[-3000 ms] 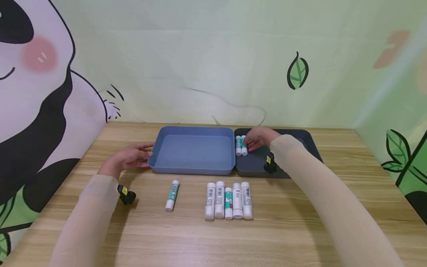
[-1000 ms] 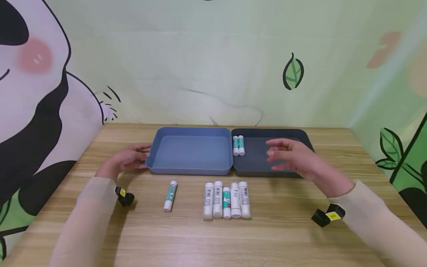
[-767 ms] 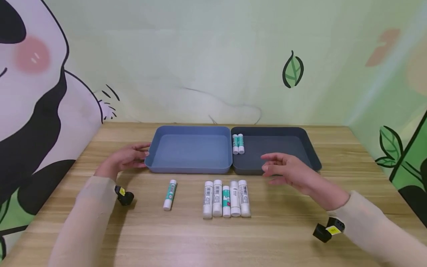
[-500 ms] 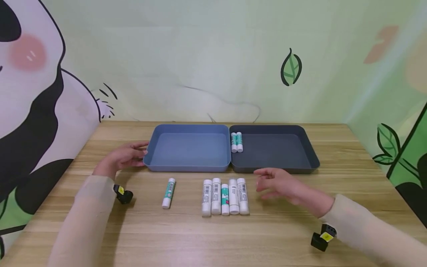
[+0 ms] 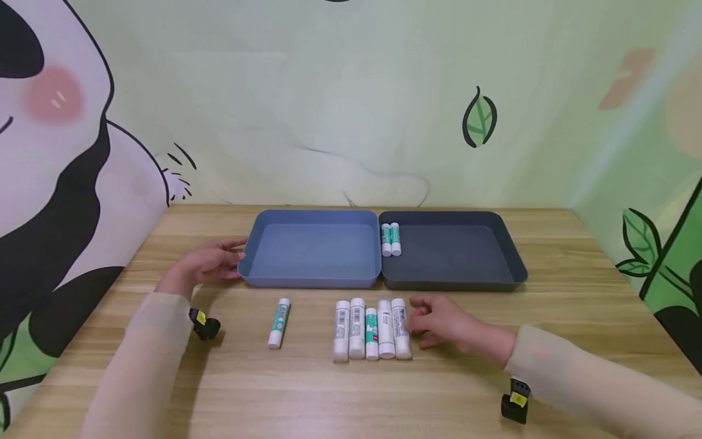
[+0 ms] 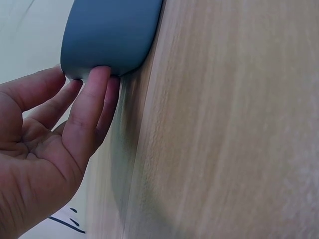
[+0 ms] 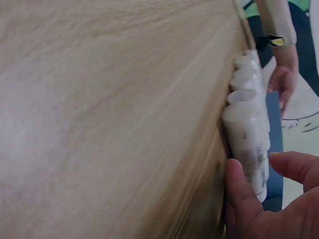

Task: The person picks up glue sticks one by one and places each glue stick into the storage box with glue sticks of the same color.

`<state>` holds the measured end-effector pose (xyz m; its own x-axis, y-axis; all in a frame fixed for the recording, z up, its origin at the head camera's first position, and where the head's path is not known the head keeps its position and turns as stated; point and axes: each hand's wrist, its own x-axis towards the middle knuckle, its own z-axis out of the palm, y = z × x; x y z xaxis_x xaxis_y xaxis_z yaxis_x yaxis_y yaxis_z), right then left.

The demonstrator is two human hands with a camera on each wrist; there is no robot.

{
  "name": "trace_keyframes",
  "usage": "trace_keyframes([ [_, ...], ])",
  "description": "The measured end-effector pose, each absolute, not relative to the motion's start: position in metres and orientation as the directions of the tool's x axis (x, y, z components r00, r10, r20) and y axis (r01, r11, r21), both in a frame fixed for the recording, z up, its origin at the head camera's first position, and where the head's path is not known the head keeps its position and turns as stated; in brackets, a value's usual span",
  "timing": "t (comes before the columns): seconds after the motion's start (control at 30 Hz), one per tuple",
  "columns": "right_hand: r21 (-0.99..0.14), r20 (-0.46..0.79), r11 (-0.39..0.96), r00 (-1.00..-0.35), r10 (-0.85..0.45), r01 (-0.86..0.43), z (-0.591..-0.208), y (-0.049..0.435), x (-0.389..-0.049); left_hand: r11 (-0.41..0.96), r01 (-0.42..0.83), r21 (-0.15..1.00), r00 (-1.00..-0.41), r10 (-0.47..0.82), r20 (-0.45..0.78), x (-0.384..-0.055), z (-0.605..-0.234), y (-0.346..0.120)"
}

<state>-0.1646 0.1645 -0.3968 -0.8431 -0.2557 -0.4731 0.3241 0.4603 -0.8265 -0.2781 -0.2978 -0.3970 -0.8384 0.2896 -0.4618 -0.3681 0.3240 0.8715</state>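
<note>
My left hand point(image 5: 205, 262) rests its fairly straight fingertips against the left end of the blue tray point(image 5: 309, 282). In the left wrist view the fingertips touch the outside of its wall point(image 6: 112, 35). My right hand point(image 5: 446, 323) is at the right end of a row of several glue sticks, fingers spread and slightly bent. Closest to it lies a white glue stick point(image 5: 401, 332). The right wrist view has that stick point(image 7: 246, 134) between thumb and a finger, with a gap on the thumb side. A green-banded glue stick point(image 5: 371, 335) lies mid-row.
A dark grey tray point(image 5: 455, 285) stands against the blue tray's right side, with two small green-and-white glue sticks point(image 5: 391, 239) at its left wall. Another green-and-white glue stick point(image 5: 279, 323) lies alone on the wooden table point(image 5: 307, 396). A printed wall point(image 5: 329, 122) closes off the back.
My right hand has left the two small glue sticks in the dark tray and come forward and left to the row's right end. The left hand stays at the blue tray.
</note>
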Motion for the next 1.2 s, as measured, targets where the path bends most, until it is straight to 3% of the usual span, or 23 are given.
trace_keyframes([
  [0.3,-0.787,-0.465,0.535,-0.865,-0.188,0.307,-0.4,0.157,-0.167,0.318,-0.377,0.87,-0.841,0.274,-0.465,-0.278,-0.401,-0.298],
  [1.2,-0.767,-0.408,0.596,-0.898,-0.166,0.238,-0.397,0.143,-0.169,0.327,-0.357,0.875,-0.845,0.285,-0.451,-0.278,-0.4,-0.298],
])
